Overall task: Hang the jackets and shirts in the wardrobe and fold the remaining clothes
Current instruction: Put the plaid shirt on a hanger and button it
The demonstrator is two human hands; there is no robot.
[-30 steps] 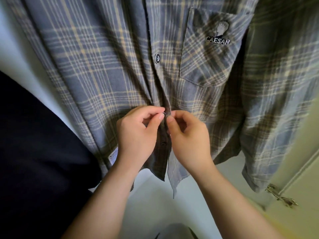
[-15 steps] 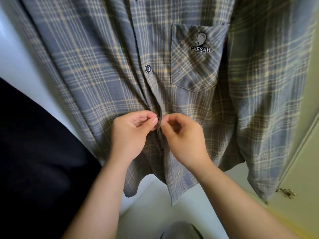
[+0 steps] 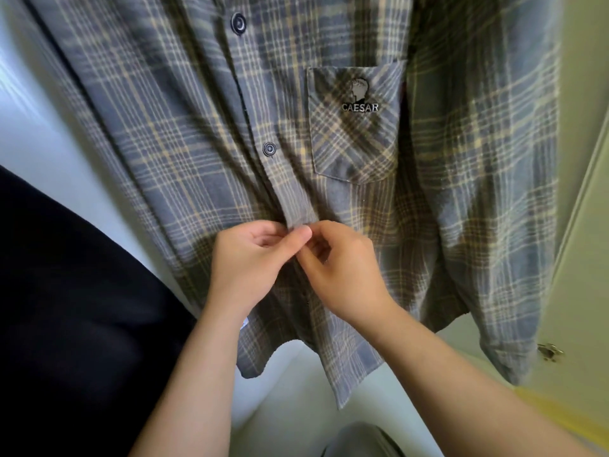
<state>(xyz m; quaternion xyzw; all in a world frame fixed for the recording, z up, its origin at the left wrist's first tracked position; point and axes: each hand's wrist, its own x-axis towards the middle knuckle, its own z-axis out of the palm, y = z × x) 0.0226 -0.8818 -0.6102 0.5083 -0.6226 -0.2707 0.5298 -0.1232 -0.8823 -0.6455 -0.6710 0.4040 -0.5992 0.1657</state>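
**Both hands pinching the shirt front below the fastened buttons**

The left hand [image 3: 245,262] is curled, thumb and forefinger pinching the front edge of the plaid shirt [image 3: 164,143]. The right hand [image 3: 342,272] is likewise curled, its fingertips meeting the left hand's at the same spot on the button strip. Whether a button sits between the fingers cannot be told.

The shirt hangs upright directly ahead of both hands, its hem falling below the wrists. Two dark buttons [image 3: 270,149] above the hands are fastened. The chest pocket [image 3: 356,127], marked "CAESAR", lies up and right of the right hand. A dark garment [image 3: 66,308] hangs just beside the shirt on the left. A pale door [image 3: 586,258] with a metal hinge [image 3: 548,351] stands to the right.
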